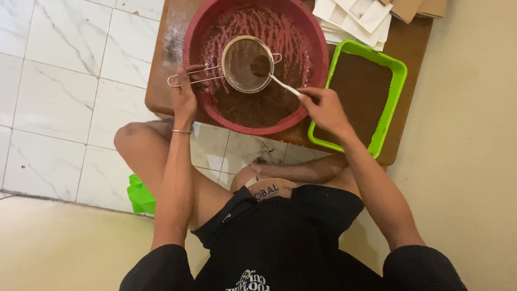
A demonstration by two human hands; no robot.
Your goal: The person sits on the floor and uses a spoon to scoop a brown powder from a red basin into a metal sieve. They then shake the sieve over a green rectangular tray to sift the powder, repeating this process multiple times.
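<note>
A: Nearest first, what do the hands hold?

B: The left hand (184, 99) has its fingers closed on the sieve's wire handle; the right hand (323, 108) pinches a white spoon (284, 86), its bowl inside the sieve (247, 63).

A: How would the sieve handle?

B: Light and stiff, I'd judge, with thin mesh that could dent. The wire handle is the place to grip. It hangs over the red basin (309, 32), above brown powder that is loose and easily spilled.

A: What crowds it?

B: A green tray (397, 86) of powder just beside the basin on the low desk (159, 81), and white folded cartons (358, 19) beyond.
</note>
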